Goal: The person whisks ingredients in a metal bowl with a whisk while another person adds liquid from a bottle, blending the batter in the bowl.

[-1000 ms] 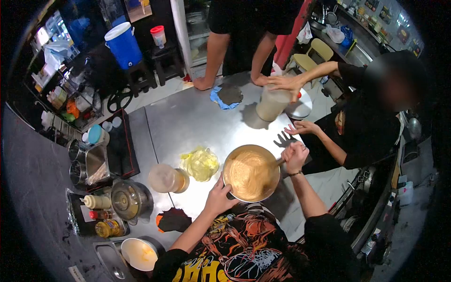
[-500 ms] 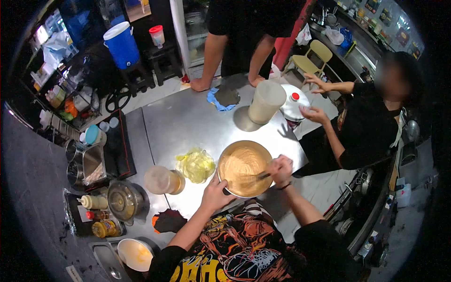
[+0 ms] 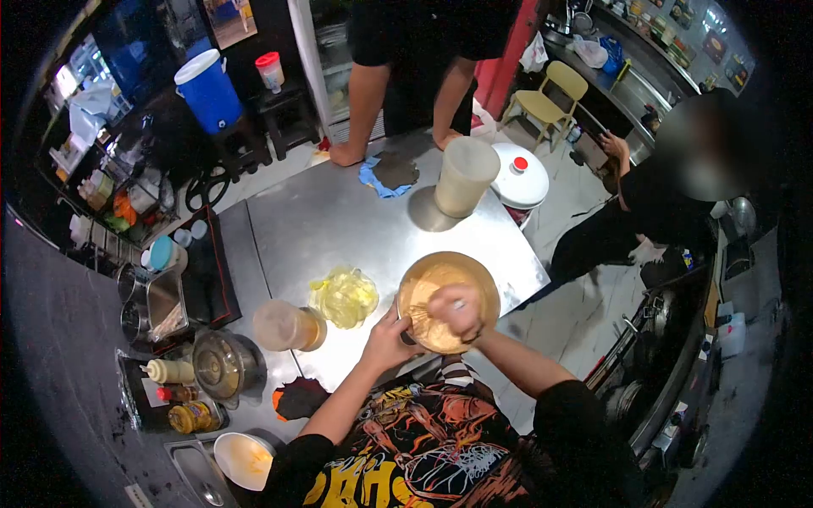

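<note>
Shiny metal table (image 3: 309, 224), left hand (image 3: 389, 342) gripping round bowl (image 3: 484, 278), creamy mixture (image 3: 436, 281), right hand (image 3: 457, 311) clasping wire whisk (image 3: 418, 319)

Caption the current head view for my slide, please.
Left hand steadies a bowl of orange mixture while the right hand holds a whisk in it.

White glare spreads across the steel tabletop (image 3: 518, 264), and there's the tall plastic container (image 3: 467, 176) casting a dark shadow at its left! The right hand (image 3: 456, 311) looks blurred, the left-side shelves (image 3: 114, 193) sit dim, fisheye edges curving into black.
</note>
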The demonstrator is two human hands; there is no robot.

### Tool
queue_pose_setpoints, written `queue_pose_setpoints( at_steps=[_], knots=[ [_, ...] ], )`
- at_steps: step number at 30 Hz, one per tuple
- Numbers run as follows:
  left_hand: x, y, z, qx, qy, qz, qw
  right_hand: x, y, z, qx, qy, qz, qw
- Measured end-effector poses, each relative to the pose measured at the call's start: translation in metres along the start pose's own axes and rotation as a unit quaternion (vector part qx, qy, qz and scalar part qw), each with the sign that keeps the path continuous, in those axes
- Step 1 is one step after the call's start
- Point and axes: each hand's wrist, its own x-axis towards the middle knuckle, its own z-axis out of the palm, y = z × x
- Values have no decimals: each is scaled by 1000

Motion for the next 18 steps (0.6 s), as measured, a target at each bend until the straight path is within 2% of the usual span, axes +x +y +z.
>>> queue_pose_setpoints(
  at_steps=[1,2,3,4,5,7,8,9,10,11,12,14,15,16,17,18],
  knots=[
    [3,0,0,13,-6,39,999,10,-10,9,-63,-85,-119,987],
    [4,0,-1,26,-11,77,997,11,-6,12,-64,-86,-120,987],
    [5,-5,-1,43,-15,116,992,13,-3,15,-71,-188,-147,969],
    [4,-10,1,44,-15,115,992,13,-1,18,-77,-286,-171,940],
    [1,-14,4,16,5,86,996,16,1,14,-91,-291,-146,941],
    [-2,-6,2,-16,25,52,998,30,10,6,-148,-231,-111,955],
    [1,0,0,25,26,39,999,41,14,0,-159,-131,5,979],
    [0,4,-1,66,24,26,997,53,18,-9,-166,-26,125,978],
    [-2,4,2,64,19,26,997,63,80,-33,-144,91,127,977],
    [-4,1,5,51,35,31,998,52,115,-75,30,109,256,960],
    [-5,-2,6,38,53,36,997,44,130,-106,204,122,370,898],
    [-3,-2,7,39,68,51,996,19,87,-109,85,291,369,879],
    [-3,-2,8,29,73,56,995,5,45,-96,159,367,362,842],
    [-3,-1,8,19,78,62,995,-31,47,-94,241,415,282,831],
    [-3,3,4,9,38,29,999,-41,5,-66,187,408,240,861],
    [-5,3,6,7,37,28,999,-61,-8,-42,72,352,178,916]
  ],
)
